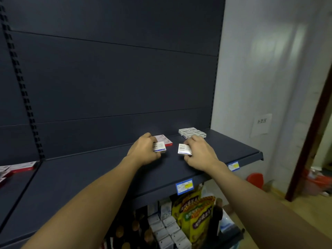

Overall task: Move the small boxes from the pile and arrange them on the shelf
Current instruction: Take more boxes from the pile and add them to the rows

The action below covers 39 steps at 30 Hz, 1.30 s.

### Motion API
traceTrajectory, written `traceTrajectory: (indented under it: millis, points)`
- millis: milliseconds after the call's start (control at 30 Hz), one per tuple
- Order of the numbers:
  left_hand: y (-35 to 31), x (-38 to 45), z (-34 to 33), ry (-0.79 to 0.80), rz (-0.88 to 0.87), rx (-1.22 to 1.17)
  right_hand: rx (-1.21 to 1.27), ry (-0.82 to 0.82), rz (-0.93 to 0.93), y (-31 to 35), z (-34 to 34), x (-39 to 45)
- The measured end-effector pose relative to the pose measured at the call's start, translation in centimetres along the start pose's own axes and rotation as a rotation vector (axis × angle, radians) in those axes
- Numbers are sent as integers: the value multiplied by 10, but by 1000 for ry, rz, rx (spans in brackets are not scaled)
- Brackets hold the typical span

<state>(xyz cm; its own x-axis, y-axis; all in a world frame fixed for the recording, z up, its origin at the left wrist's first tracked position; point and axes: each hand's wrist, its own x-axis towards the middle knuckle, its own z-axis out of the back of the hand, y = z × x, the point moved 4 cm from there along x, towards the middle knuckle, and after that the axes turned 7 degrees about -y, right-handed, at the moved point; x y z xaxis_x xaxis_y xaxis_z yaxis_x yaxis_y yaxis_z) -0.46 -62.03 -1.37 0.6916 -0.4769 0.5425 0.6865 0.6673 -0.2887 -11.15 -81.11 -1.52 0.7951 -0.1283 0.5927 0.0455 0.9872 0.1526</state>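
Observation:
My left hand (143, 151) grips a small white box with a blue edge (159, 147) just above the dark shelf (89, 177). Behind that box lies a flat red-edged box (164, 140) on the shelf. My right hand (199, 152) holds a second small white box (184, 149) by its right side, close over the shelf surface. Further back, against the back panel, a neat group of small white boxes (192, 132) lies flat.
Red-edged boxes (16, 167) lie on the neighbouring shelf at the left. Price tags (184, 186) hang on the shelf's front edge. Below are more small white boxes (167, 229) and yellow snack bags (195, 214). A white wall and a doorway stand at the right.

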Motion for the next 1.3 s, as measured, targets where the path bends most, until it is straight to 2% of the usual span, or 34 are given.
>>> traceTrajectory:
  millis: [267, 633, 933, 1300]
  points:
    - [-21, 79, -65, -28, 6, -63, -43, -12, -32, -88, -5, 61]
    - [-26, 151, -118, 27, -9, -42, -43, 30, -23, -157, -37, 109]
    - [-43, 171, -140, 18, -21, -48, 59, 6, -8, -204, -56, 133]
    - [-79, 161, -157, -35, 92, -4, 217, 51, 178, -250, -79, 147]
